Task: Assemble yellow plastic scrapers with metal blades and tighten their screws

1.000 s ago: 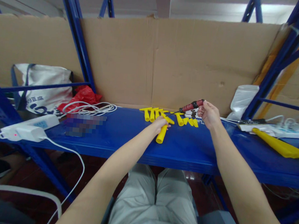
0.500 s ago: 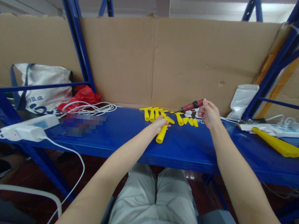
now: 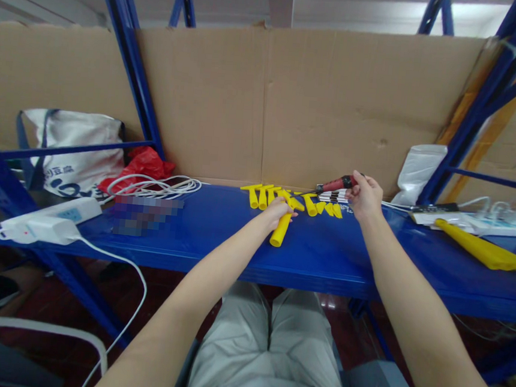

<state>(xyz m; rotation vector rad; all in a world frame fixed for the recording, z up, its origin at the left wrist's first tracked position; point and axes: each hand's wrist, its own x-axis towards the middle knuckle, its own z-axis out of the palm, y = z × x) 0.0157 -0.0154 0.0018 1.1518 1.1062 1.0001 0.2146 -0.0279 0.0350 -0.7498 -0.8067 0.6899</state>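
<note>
The left hand (image 3: 275, 212) is clamped on a yellow handle (image 3: 280, 230) lying on the blue shelf (image 3: 218, 238). Just beyond, the right hand (image 3: 365, 198) grips a red screwdriver (image 3: 333, 185) (tip toward the left) above a row of yellow pieces (image 3: 302, 201) before the cardboard (image 3: 266, 104).

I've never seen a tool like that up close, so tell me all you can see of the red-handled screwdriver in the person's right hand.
The screwdriver has a dark red handle with black bands, seemingly plastic or rubber, and a thin dark metal shaft. The right hand holds the handle's end in its grip. The tool lies nearly level, raised above the blue shelf, its shaft pointing left and slightly down toward the yellow part held by the left hand. Whether the tip touches that part cannot be told.
</note>
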